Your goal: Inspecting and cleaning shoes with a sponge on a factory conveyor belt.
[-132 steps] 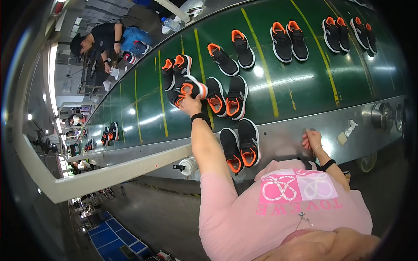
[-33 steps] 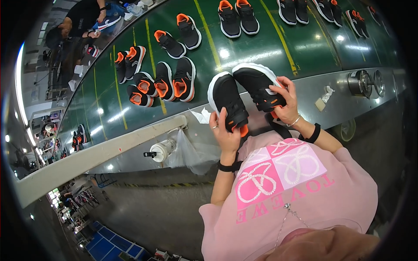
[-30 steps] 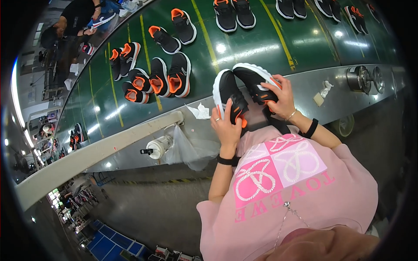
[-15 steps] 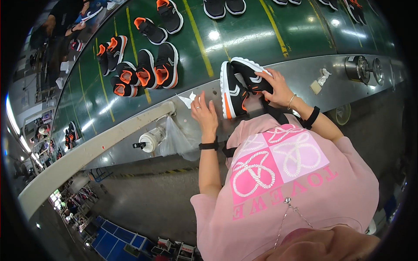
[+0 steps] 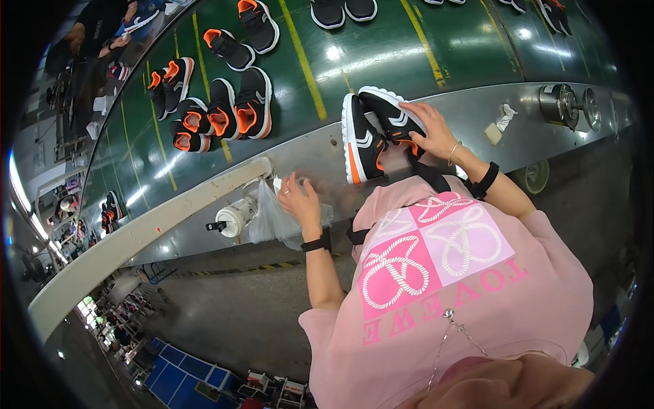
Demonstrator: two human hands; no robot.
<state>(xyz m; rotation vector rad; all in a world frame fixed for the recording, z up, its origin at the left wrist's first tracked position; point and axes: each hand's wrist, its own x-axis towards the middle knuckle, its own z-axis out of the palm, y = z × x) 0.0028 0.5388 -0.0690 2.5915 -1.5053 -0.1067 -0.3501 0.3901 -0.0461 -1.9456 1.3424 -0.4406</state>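
Two black sneakers with white and orange soles lie on their sides at the metal edge in front of me, the left sneaker (image 5: 366,142) touching the right sneaker (image 5: 393,114). My right hand (image 5: 433,133) grips the right sneaker, thumb near its collar and fingers over its sole side. My left hand (image 5: 300,201) is over the metal edge beside a clear plastic bag (image 5: 267,217), its fingers apart and slightly bent. A scrap of white paper (image 5: 276,183) shows by its fingertips, mostly hidden.
Several black and orange sneakers (image 5: 253,102) stand on the green conveyor belt (image 5: 354,58). A pale curved bar (image 5: 163,211) crosses at left, near a white-lidded bottle (image 5: 230,222). A metal canister (image 5: 558,106) and a beige block (image 5: 493,133) sit at right.
My left hand has moved left and toward me, to the plastic bag. The white paper has shifted the same way. Belt sneakers have slid slightly left; my right hand stays on the sneaker.
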